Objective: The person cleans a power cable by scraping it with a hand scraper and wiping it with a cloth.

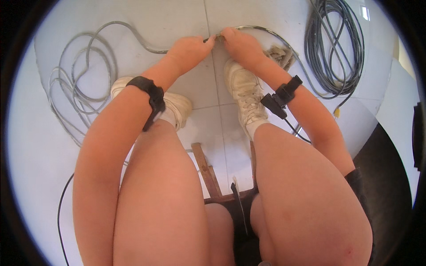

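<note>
Both hands grip one dark cable [256,27] just above the tiled floor, close together beyond my shoes. My left hand [191,48] pinches it with the thumb pointing right. A few centimetres away, my right hand [242,46] is closed around the same cable. A short, speckled stretch of it shows between the two thumbs, too small to make out. From the left hand the cable runs off to loose coils [83,66] on the floor. On the right it curves down past a crumpled brown rag [281,56], which lies partly behind my right wrist.
A large coil of dark cable [309,50] lies at the upper right, with a yellow-tipped end [337,112] below it. My left shoe [178,106] and right shoe [244,89] stand on the tiles. Under me is a wooden stool [204,166]. Black straps circle both wrists.
</note>
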Tool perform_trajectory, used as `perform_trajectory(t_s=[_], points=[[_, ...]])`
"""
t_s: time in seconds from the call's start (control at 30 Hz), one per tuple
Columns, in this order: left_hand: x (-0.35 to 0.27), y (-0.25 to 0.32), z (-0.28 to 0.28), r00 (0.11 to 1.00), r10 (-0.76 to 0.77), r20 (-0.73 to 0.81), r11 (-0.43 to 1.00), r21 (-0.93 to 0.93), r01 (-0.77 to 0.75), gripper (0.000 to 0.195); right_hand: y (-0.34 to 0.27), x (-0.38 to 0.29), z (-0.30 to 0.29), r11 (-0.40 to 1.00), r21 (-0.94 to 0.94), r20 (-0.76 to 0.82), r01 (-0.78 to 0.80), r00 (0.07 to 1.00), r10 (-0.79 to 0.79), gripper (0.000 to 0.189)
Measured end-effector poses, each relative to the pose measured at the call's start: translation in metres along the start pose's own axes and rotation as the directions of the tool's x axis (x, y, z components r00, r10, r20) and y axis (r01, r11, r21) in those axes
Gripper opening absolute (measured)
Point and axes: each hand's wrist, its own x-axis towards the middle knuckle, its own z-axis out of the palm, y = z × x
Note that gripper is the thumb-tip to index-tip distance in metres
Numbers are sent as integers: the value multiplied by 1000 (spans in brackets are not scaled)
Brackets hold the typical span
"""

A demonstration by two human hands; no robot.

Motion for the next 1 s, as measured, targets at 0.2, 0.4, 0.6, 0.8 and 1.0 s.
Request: perform_trajectory(t_s=[0.2, 0.4, 0.6, 0.8, 1.0], points=[[1, 7, 4, 1000, 3, -14, 997, 76, -2, 53, 1, 7, -12, 994, -86, 133, -66, 988, 77, 10], [-1, 8, 2, 1000, -15, 7, 999, 45, 15, 55, 52, -12, -52, 955, -140, -14, -261, 965, 262, 12], [-4, 9, 2, 1000, -25, 6, 1000, -12, 25, 56, 31, 0, -16, 995, -56, -48, -88, 995, 85, 9], [-2, 10, 4, 1000, -23, -20, 999, -37, 23, 56, -1, 16, -5, 1000, -18, 102, -6, 995, 7, 11], [-6, 10, 3, 999, -35, 27, 999, -5, 36, 56, 45, -6, -45, 982, 23, 11, -187, 982, 187, 15]])
